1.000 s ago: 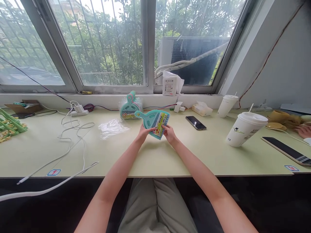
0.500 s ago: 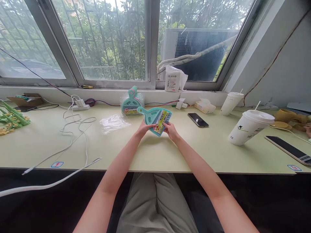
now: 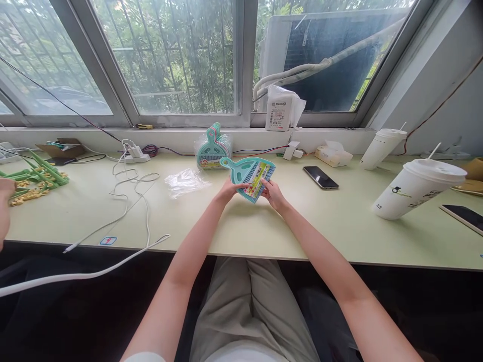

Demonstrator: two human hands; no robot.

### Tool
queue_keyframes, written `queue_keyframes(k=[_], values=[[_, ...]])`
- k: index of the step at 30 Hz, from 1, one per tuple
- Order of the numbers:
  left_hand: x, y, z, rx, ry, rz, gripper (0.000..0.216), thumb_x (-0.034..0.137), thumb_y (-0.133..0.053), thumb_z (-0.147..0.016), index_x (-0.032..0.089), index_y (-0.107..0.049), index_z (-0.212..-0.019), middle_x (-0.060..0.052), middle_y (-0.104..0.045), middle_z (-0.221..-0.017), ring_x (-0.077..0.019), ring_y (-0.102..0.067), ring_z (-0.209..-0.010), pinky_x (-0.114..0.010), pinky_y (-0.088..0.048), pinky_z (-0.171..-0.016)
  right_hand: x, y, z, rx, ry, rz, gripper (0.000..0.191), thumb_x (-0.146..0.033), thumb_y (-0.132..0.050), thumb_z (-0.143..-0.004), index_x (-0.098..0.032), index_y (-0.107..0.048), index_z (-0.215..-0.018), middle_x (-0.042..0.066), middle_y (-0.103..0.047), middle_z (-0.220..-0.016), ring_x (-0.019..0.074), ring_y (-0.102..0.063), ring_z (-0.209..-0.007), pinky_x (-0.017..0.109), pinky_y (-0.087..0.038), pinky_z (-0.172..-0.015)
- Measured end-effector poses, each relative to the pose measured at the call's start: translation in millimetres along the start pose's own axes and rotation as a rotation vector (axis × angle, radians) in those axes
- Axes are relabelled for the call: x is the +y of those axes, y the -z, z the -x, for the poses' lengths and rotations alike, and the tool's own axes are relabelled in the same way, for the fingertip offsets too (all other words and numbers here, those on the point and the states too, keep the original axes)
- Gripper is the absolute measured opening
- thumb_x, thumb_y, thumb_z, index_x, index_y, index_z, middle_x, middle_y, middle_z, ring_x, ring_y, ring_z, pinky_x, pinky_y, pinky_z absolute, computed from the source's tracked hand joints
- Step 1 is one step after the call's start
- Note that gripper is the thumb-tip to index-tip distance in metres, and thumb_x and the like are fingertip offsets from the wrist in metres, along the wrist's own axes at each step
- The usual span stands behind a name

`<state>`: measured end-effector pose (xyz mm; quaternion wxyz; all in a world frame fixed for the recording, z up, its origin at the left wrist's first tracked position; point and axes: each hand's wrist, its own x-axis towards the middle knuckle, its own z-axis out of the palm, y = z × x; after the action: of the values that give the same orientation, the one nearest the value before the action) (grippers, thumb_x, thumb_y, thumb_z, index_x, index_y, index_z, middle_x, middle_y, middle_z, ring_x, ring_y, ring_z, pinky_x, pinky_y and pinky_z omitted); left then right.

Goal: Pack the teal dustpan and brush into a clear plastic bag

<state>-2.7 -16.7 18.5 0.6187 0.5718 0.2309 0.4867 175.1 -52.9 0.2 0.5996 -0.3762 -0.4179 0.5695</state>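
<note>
I hold a small teal dustpan-and-brush set (image 3: 247,172) with a yellow label just above the pale green desk (image 3: 264,226). My left hand (image 3: 228,190) pinches its lower left edge, and my right hand (image 3: 274,193) pinches its lower right edge. The set's handle points up and to the left. Behind it, a stack of the same teal sets in clear wrap (image 3: 212,149) leans at the windowsill. An empty clear plastic bag (image 3: 185,181) lies flat to the left of my hands.
White cables (image 3: 130,201) and a charger trail over the left side. Green plastic pieces (image 3: 35,176) lie far left, by another person's hand (image 3: 4,208). A phone (image 3: 320,177), tissue pack (image 3: 333,153) and two white cups (image 3: 415,188) stand right.
The view has shifted left and tilted down; the set and both hands keep the same grip. Another person's hand has come into view at the left edge.
</note>
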Motion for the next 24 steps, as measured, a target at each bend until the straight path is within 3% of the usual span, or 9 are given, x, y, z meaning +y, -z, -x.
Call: queue_keyframes(k=[8, 12, 14, 17, 19, 20, 22, 24], values=[[-0.1, -4.1, 3.7, -0.012, 0.031, -0.069, 0.086, 0.029, -0.086, -0.054, 0.017, -0.052, -0.132, -0.016, -0.066, -0.117, -0.0316, -0.062, -0.108, -0.045, -0.048, -0.096, 5.2, -0.4, -2.0, 0.038, 0.019, -0.023, 0.013, -0.020, -0.066, -0.082, -0.017, -0.062, -0.094, 0.006, -0.072, -0.100, 0.0189, -0.070, -0.086, 0.039, -0.059, -0.085], [11.5, 8.1, -1.1, 0.001, 0.115, -0.287, 0.076, 0.048, -0.069, -0.076, 0.018, -0.042, -0.140, -0.017, -0.058, -0.130, -0.0304, -0.059, -0.114, -0.043, -0.048, -0.094, 3.4, -0.7, -2.1, 0.048, 0.032, -0.059, 0.011, -0.018, -0.066, -0.082, -0.016, -0.063, -0.093, 0.006, -0.073, -0.099, 0.0192, -0.071, -0.085, 0.039, -0.059, -0.084], [22.1, 24.0, -1.6, 0.210, 0.094, -0.551, 0.069, 0.051, -0.052, -0.088, 0.019, -0.032, -0.146, -0.016, -0.052, -0.137, -0.0290, -0.054, -0.120, -0.043, -0.046, -0.097, 1.1, 0.4, -1.8, 0.061, 0.040, -0.073, 0.011, -0.016, -0.065, -0.082, -0.016, -0.063, -0.093, 0.006, -0.073, -0.098, 0.0190, -0.071, -0.084, 0.039, -0.059, -0.084], [33.0, 57.8, 4.8, 0.795, -0.015, -1.114, 0.059, 0.037, -0.046, -0.092, 0.018, -0.031, -0.146, -0.017, -0.042, -0.144, -0.0295, -0.039, -0.133, -0.045, -0.036, -0.106, -1.9, 1.6, -0.7, 0.085, 0.037, -0.065, 0.010, -0.014, -0.064, -0.083, -0.015, -0.063, -0.093, 0.006, -0.073, -0.096, 0.0184, -0.071, -0.082, 0.038, -0.059, -0.084], [33.0, 80.3, 11.6, 1.038, 0.111, -1.399, 0.054, 0.027, -0.051, -0.089, 0.016, -0.040, -0.140, -0.019, -0.038, -0.146, -0.0327, -0.033, -0.136, -0.049, -0.033, -0.106, -2.8, 0.8, 0.3, 0.088, 0.018, -0.046, 0.010, -0.013, -0.063, -0.083, -0.015, -0.063, -0.093, 0.006, -0.073, -0.094, 0.0180, -0.071, -0.080, 0.038, -0.059, -0.084], [31.1, 89.4, 14.4, 1.053, 0.240, -1.484, 0.051, 0.025, -0.053, -0.087, 0.015, -0.045, -0.136, -0.021, -0.040, -0.143, -0.0344, -0.034, -0.135, -0.050, -0.033, -0.105, -2.8, 0.0, 0.8, 0.084, 0.007, -0.038, 0.010, -0.012, -0.062, -0.083, -0.015, -0.063, -0.093, 0.006, -0.073, -0.094, 0.0179, -0.071, -0.080, 0.039, -0.059, -0.083], [25.9, 100.8, 17.2, 0.946, 0.471, -1.587, 0.042, 0.020, -0.052, -0.086, 0.014, -0.054, -0.127, -0.023, -0.048, -0.136, -0.0353, -0.041, -0.129, -0.050, -0.035, -0.101, -2.2, -1.9, 1.8, 0.075, -0.018, -0.023, 0.011, -0.010, -0.062, -0.083, -0.015, -0.064, -0.094, 0.006, -0.073, -0.094, 0.0179, -0.071, -0.080, 0.039, -0.060, -0.082], [21.3, 101.8, 15.9, 0.787, 0.560, -1.666, 0.036, 0.014, -0.045, -0.087, 0.013, -0.060, -0.120, -0.022, -0.056, -0.126, -0.0332, -0.050, -0.121, -0.047, -0.037, -0.097, -1.0, -3.4, 2.3, 0.072, -0.037, -0.009, 0.012, -0.008, -0.061, -0.083, -0.014, -0.064, -0.093, 0.006, -0.073, -0.094, 0.0180, -0.071, -0.080, 0.039, -0.060, -0.082]])
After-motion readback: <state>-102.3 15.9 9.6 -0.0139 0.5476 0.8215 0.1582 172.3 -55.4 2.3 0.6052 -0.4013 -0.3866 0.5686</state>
